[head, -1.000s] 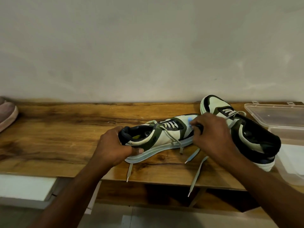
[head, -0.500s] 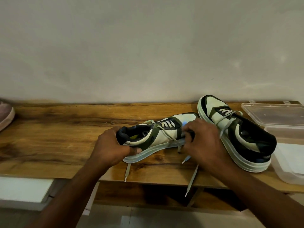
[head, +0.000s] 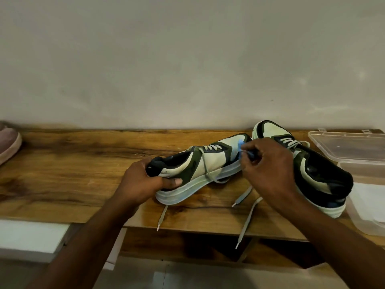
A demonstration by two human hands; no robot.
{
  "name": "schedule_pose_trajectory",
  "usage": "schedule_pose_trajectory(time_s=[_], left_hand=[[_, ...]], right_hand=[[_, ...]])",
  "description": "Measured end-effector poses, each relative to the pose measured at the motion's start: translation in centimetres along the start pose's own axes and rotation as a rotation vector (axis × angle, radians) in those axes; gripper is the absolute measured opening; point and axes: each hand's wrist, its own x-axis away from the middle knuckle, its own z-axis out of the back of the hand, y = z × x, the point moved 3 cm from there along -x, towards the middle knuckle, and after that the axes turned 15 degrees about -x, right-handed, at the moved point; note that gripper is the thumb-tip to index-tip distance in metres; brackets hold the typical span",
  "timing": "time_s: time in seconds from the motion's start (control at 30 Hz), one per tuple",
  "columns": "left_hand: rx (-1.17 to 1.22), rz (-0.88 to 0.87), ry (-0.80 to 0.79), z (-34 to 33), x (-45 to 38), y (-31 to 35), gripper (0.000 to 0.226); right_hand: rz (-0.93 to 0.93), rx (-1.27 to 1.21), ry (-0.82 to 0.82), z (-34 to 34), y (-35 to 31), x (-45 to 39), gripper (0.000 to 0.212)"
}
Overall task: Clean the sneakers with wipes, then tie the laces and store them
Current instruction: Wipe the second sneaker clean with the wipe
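Plain pale wall behind, wooden shelf (head: 83,163) underfoot of action. Your left hand (head: 143,182) grips heel of near sneaker (head: 200,167), tilted mid-shelf. Your right hand (head: 268,170) pinches blue wipe (head: 241,150) at toe. Second sneaker (head: 316,170) right, touching clear plastic box (head: 354,147). Watch loose laces (head: 246,222) dangling off near edge: likely snag, could drag shoe. Pink shoe (head: 8,142) far left.

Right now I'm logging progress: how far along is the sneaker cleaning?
Nothing looks finished. In hand: the left hand grips the near sneaker at its heel while the right hand pinches a blue wipe at its toe. Left: laces hang untied, the second sneaker waits, and the clear box stands open.
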Motion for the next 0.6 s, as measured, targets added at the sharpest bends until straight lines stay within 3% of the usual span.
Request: schedule_pose_trajectory(time_s=[0.13,0.27,0.4,0.6], left_hand=[[0.142,0.076,-0.076,-0.2,0.4,0.9,0.048],[0.167,0.163,-0.127,-0.8,0.5,1.3,0.055],[0.174,0.225,-0.087,-0.9,0.5,1.4,0.041],[0.259,0.271,-0.035,-0.8,0.5,1.0,0.042]], right_hand=[[0.173,-0.056,0.085,0.8,-2.3,0.2,0.023],[0.368,-0.023,-0.151,-1.9,-5.2,3.2,0.035],[0.4,0.074,-0.391,-5.7,-5.4,5.7,0.044],[0.346,-0.008,-0.368,-7.9,-6.5,5.5,0.026]])
